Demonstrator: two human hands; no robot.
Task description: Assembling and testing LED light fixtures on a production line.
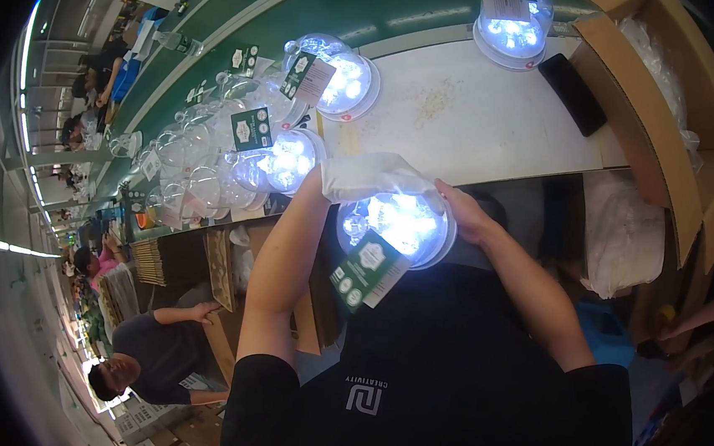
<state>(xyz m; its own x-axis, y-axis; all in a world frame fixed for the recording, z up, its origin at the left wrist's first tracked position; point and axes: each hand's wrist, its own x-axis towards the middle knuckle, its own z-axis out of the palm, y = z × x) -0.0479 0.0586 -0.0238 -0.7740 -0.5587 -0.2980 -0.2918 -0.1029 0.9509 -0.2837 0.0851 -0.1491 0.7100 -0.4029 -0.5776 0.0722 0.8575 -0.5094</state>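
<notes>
Close in front of my chest, I hold a lit clear dome lamp with bright white lights inside and a pale round base. A green and white card tag hangs from it. My left hand, in a white glove, is closed over the dome's far side; its fingertips are partly hidden. My bare right hand grips the base's right edge. Just left of my left hand, another lit dome lamp lies on the bench. A further lit dome lamp sits beyond it.
Several clear dome lamps crowd the bench's left. One lit dome lamp stands far right, near a flat black object and an open cardboard box. A co-worker is at lower left; another person's arm shows at right.
</notes>
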